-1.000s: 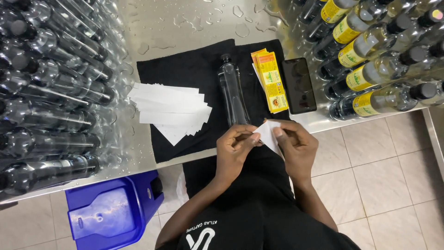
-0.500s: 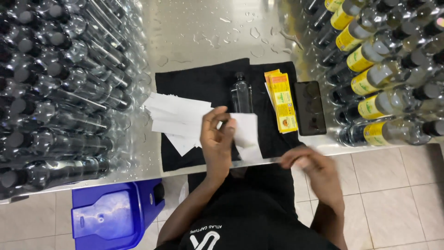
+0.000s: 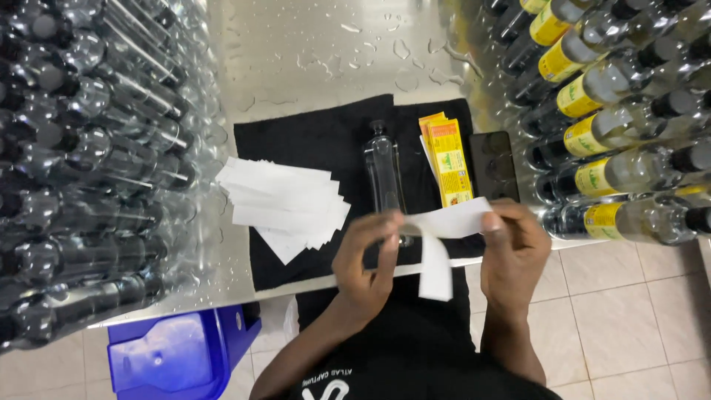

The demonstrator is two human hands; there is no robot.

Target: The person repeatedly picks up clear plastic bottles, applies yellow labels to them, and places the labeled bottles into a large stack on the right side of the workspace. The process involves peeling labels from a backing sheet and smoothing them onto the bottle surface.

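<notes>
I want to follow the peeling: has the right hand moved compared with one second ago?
Yes. The right hand has gone rightward, away from the clear bottle, pulling a white strip out from the left hand.

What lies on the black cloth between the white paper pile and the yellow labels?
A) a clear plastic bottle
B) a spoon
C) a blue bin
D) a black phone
A: a clear plastic bottle lies flat on the black cloth, with the fanned pile of white paper slips to one side and the stack of yellow labels to the other.
</notes>
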